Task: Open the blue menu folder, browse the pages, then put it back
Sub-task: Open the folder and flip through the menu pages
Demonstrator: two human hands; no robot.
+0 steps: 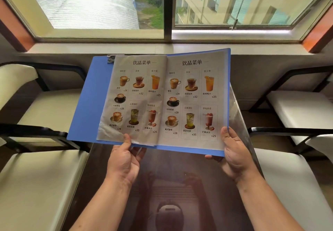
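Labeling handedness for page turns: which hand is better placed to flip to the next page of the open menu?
Probably right. The right hand pinches the blue menu folder at the right-hand page's outer lower corner, the edge a forward flip lifts. The left hand grips the left page's bottom edge near the spine, better for steadying.

Blue menu folder (pixel 86 104) open, raised above tabletop, tilted toward viewer. Two sleeved drink-menu pages (pixel 192 101) showing, left one slightly lifted. Metal clip (pixel 110 58) at top left.
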